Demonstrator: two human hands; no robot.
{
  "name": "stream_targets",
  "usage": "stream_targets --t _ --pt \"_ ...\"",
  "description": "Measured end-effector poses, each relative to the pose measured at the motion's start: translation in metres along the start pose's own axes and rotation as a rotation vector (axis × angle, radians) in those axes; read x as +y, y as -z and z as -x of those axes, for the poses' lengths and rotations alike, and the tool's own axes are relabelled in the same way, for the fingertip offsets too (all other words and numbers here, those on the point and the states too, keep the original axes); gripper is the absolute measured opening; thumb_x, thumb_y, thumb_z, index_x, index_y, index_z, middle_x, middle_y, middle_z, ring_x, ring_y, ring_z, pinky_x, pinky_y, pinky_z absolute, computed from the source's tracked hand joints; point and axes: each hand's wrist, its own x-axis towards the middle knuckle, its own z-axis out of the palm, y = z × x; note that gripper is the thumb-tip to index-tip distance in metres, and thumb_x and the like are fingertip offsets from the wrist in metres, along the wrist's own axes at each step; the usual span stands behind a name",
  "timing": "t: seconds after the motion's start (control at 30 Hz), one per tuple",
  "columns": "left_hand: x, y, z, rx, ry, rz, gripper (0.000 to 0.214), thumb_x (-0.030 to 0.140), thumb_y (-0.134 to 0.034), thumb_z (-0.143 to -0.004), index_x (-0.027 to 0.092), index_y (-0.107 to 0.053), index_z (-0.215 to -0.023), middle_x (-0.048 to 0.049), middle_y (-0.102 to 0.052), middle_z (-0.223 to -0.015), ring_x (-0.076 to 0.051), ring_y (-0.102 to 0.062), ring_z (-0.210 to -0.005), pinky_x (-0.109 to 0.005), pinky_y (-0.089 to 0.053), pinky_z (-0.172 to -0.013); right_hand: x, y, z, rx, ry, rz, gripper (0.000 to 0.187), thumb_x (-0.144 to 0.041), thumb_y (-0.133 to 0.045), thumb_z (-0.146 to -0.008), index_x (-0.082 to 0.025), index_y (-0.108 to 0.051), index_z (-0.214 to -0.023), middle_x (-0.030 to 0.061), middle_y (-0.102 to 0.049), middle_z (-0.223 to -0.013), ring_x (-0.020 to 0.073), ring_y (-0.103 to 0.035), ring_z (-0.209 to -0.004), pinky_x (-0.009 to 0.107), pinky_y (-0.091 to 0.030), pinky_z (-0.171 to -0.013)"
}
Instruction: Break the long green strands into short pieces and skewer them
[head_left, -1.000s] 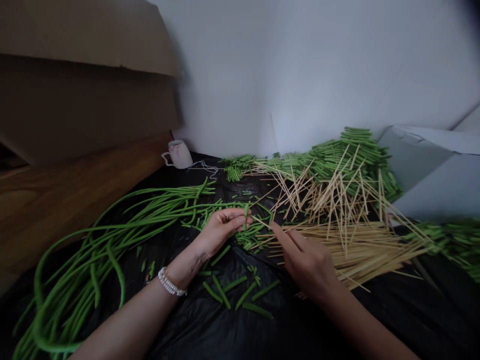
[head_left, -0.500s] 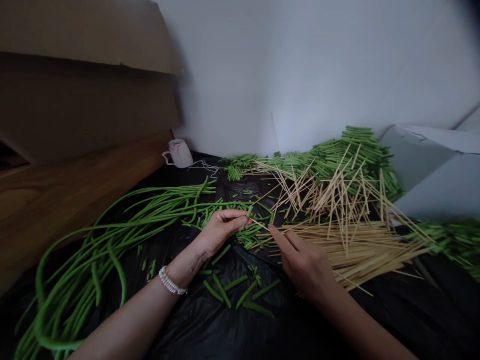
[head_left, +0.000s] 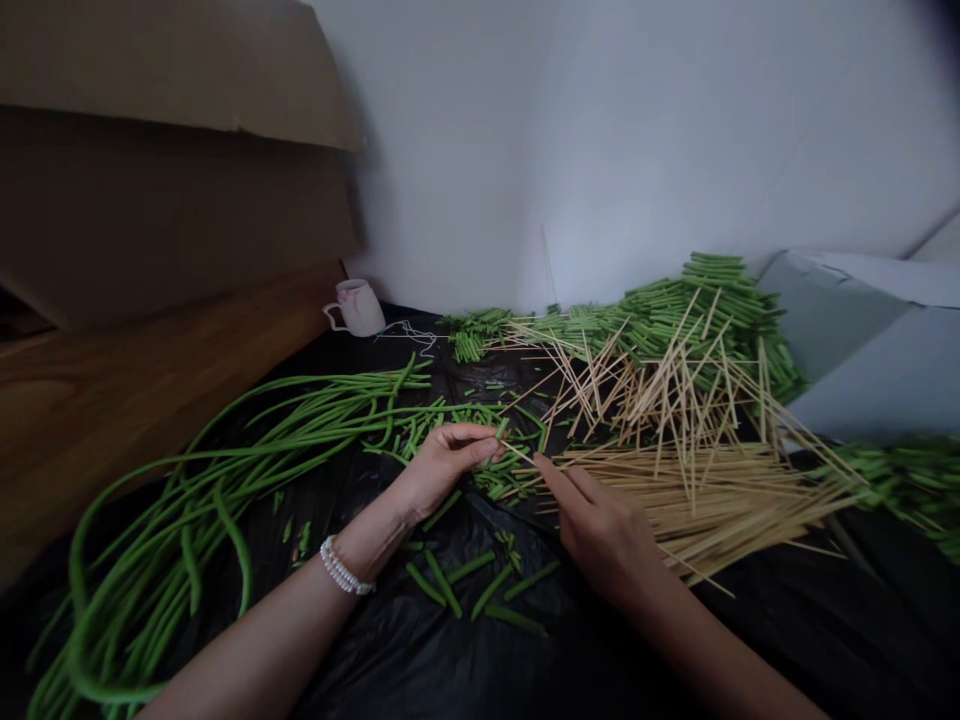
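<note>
My left hand (head_left: 452, 462), with a beaded bracelet at its wrist, pinches a short cut piece of long bean (head_left: 501, 428). In my right hand (head_left: 600, 520) is a thin wooden skewer (head_left: 523, 454), its far end meeting the bean piece at my left fingertips. Whether the tip has gone through the bean is too small to tell. Under and around both hands lie many cut bean pieces (head_left: 499, 482) on black plastic sheeting (head_left: 480, 670). Just right of my right hand is a pile of loose skewers (head_left: 720, 490).
Long uncut beans (head_left: 202, 490) curl along the left. Beans threaded on skewers are stacked (head_left: 712, 310) at the back right, more green pieces (head_left: 907, 490) lying at far right. A white mug (head_left: 361, 308) stands near the wall, beside a cardboard box (head_left: 187, 190). A pale box (head_left: 862, 330) is at right.
My right hand has shifted slightly left, bringing the skewer closer to my left fingers. The left hand has barely moved, and everything else stays as it was.
</note>
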Motion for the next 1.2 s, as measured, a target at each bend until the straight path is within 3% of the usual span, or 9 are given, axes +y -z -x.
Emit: stream_targets --t 0.2,0.37,0.67,1.07,1.2 --pt "0.002 0.001 -0.003 0.063 0.048 0.197 0.02 0.024 -0.083 -0.065 0.014 -0.074 -0.08 -0.0011 -0.069 -0.071 -0.006 -0.059 -0.064 -0.018 -0.046 -0.065 0.004 -0.006 0.001 -0.032 -0.044 0.009 0.039 -0.007 -0.041 -0.087 -0.012 -0.061 -0.12 0.0053 -0.067 -0.078 0.014 -0.06 -0.057 0.026 -0.041 -0.05" --pt "0.003 0.002 -0.003 0.068 0.08 0.219 0.02 0.023 -0.084 -0.064 0.013 -0.073 -0.078 -0.0018 -0.068 -0.07 -0.006 -0.058 -0.061 -0.018 -0.047 -0.062 0.003 -0.008 0.005 -0.037 -0.092 -0.107 0.037 -0.006 -0.039 -0.088 -0.011 -0.062 -0.117 0.0097 -0.071 -0.089 0.0169 -0.066 -0.072 0.027 -0.051 -0.065" --pt "0.004 -0.002 0.0 0.052 0.137 0.226 0.022 0.023 -0.085 -0.062 0.012 -0.072 -0.076 -0.0016 -0.067 -0.069 -0.005 -0.058 -0.059 -0.017 -0.048 -0.061 -0.003 -0.007 0.004 -0.023 -0.159 -0.287 0.034 -0.005 -0.04 -0.088 -0.011 -0.061 -0.114 0.0118 -0.071 -0.1 0.0201 -0.068 -0.09 0.031 -0.054 -0.081" --pt "0.003 -0.002 0.001 0.059 0.149 0.194 0.022 0.023 -0.085 -0.061 0.013 -0.072 -0.075 -0.0022 -0.068 -0.07 -0.006 -0.058 -0.059 -0.019 -0.048 -0.061 -0.004 -0.009 0.003 -0.007 -0.207 -0.371 0.031 -0.007 -0.041 -0.087 -0.016 -0.063 -0.108 0.0096 -0.072 -0.096 0.0195 -0.068 -0.085 0.033 -0.055 -0.079" --pt "-0.005 -0.011 0.006 0.012 0.132 0.045 0.021 0.025 -0.085 -0.06 0.013 -0.073 -0.071 -0.0022 -0.068 -0.067 -0.007 -0.057 -0.058 -0.02 -0.046 -0.06 -0.009 -0.007 0.0 -0.042 -0.221 -0.39 0.03 -0.008 -0.04 -0.089 -0.017 -0.063 -0.105 0.0079 -0.071 -0.087 0.0195 -0.068 -0.085 0.032 -0.054 -0.08"
